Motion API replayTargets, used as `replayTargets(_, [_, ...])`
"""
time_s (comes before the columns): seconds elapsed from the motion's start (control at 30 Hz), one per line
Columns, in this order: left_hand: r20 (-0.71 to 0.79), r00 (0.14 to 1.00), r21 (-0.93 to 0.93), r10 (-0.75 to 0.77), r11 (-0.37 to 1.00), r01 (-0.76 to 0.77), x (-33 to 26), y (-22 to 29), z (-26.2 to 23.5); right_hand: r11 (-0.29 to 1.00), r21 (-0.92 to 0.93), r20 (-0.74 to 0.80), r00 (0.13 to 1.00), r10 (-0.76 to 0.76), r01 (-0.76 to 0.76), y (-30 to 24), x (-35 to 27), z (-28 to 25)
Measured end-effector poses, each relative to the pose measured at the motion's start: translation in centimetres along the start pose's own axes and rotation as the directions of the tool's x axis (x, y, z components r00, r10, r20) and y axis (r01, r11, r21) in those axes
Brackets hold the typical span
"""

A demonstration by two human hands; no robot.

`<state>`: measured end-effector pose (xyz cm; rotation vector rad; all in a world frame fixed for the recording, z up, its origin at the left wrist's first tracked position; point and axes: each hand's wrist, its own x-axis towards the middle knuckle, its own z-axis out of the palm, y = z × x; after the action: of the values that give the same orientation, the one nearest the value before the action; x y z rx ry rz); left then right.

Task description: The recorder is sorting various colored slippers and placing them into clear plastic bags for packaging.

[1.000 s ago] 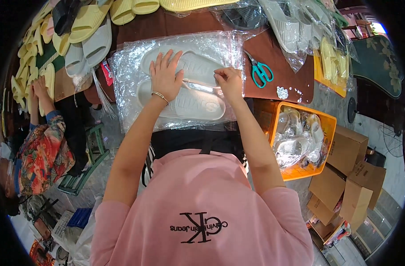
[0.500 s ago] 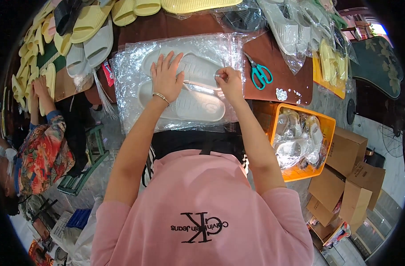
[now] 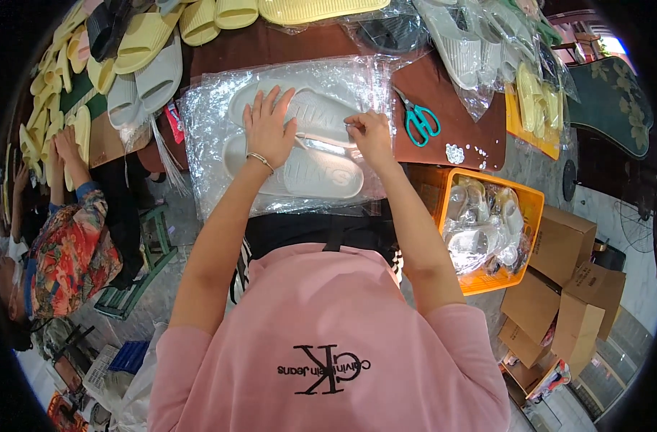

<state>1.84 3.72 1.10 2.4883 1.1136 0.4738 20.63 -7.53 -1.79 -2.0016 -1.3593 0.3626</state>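
Observation:
A pair of light grey slide slippers [image 3: 321,173] lies side by side on the table with clear plastic bags [image 3: 206,165] around and under them; I cannot tell whether film also covers the pair. My left hand [image 3: 269,126] rests open, fingers spread, across the far slipper's strap. Over the right end of that slipper, my right hand [image 3: 372,137] is closed in a pinch. What its fingertips hold, if anything, is too small to make out. Teal-handled scissors [image 3: 420,122] lie just right of the bags.
Small white bits [image 3: 455,153] dot the brown table [image 3: 479,129]. An orange crate [image 3: 490,284] of bagged slippers stands at right, beside cardboard boxes [image 3: 559,288]. Yellow slippers [image 3: 141,43] line the far left. A co-worker in a floral top [image 3: 76,248] handles slippers at left.
My right fingertips have shifted slightly left at the far slipper's end; the pale speck seen at them before no longer shows. My left hand stays nearly in place.

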Motion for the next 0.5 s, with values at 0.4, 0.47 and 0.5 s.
replayTargets(0.4, [0.023,1.000,0.015,-0.014,1.000,0.014,0.01,0.12,-0.16,0.994,0.089,-0.014,0.998,0.059,-0.057,-0.04,0.08,0.12])
replayTargets(0.47, [0.031,0.999,0.004,-0.024,1.000,0.024,0.02,0.18,-0.18,1.000,0.005,-0.032,0.999,0.030,-0.030,-0.13,0.10,0.22])
replayTargets(0.5, [0.030,0.999,0.018,-0.019,1.000,0.019,0.03,0.19,-0.19,1.000,0.006,-0.031,0.999,0.030,-0.030,-0.19,0.10,0.26])
